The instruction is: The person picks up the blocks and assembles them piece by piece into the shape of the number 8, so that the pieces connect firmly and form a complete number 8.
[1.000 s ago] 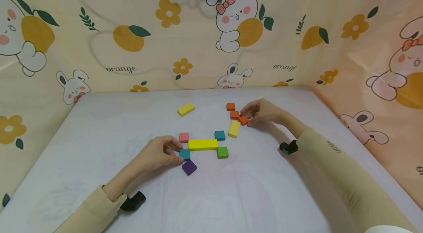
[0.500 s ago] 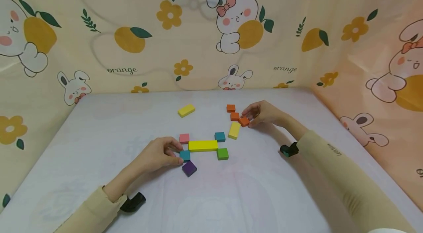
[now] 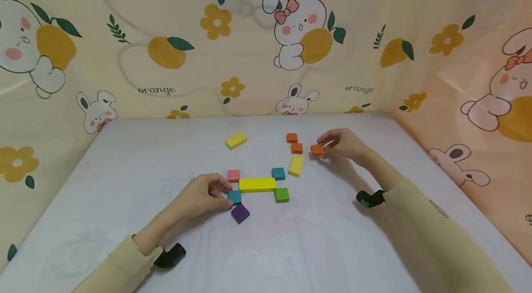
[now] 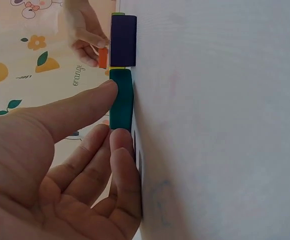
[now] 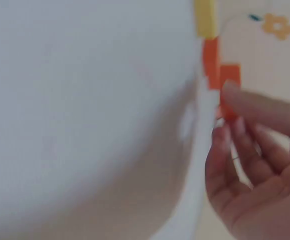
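Observation:
My left hand [image 3: 202,194] pinches a teal block [image 3: 234,197] between thumb and fingers, beside the left end of a long yellow block [image 3: 257,185]. A purple block [image 3: 240,213] sits turned in front of it, and a pink block [image 3: 233,175] lies behind. Between the thumb and fingers of my right hand [image 3: 344,145] is an orange block [image 3: 317,150], close to the table and apart from two other orange blocks, a front one [image 3: 297,148] and a back one [image 3: 292,137]. The right wrist view is blurred, with the held orange block [image 5: 230,75] partly behind the thumb.
A second teal block [image 3: 278,173] and a green block [image 3: 282,195] stand at the long block's right end. Short yellow blocks lie near the orange ones [image 3: 296,166] and farther back [image 3: 236,140]. A patterned cloth wall [image 3: 249,62] rises behind the white table [image 3: 291,247].
My right hand has drawn its orange block to the right, away from the other orange blocks and the short yellow one. The left hand keeps its hold on the teal block; the view shifts slightly.

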Tool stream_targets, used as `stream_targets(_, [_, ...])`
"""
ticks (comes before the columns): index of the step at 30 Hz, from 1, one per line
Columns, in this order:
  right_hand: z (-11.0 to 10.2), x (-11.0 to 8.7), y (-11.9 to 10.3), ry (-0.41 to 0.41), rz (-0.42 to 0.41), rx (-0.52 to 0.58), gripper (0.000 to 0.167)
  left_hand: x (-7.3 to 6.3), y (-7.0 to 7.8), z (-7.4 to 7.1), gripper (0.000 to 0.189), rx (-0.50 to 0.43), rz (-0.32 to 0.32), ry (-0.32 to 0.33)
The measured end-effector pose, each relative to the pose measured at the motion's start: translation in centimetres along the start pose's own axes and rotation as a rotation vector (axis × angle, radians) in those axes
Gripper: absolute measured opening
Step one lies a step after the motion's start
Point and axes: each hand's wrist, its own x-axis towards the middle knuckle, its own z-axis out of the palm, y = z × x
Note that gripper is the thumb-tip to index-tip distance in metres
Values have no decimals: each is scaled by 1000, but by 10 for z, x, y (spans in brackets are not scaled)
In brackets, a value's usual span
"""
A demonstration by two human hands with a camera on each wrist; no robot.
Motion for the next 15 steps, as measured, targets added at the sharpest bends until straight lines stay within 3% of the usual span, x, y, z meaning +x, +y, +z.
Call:
stream_targets(3, [5, -16, -9, 73, -4, 17, 47, 0, 1, 1, 31, 3, -4, 5])
stream_targets(9, [34, -56, -35, 162, -3, 178, 47, 0, 3, 1, 31, 17, -9, 7])
stream_targets(15, [69, -85, -51, 153, -13, 264, 46, 1, 3, 1, 31, 24, -13, 8])
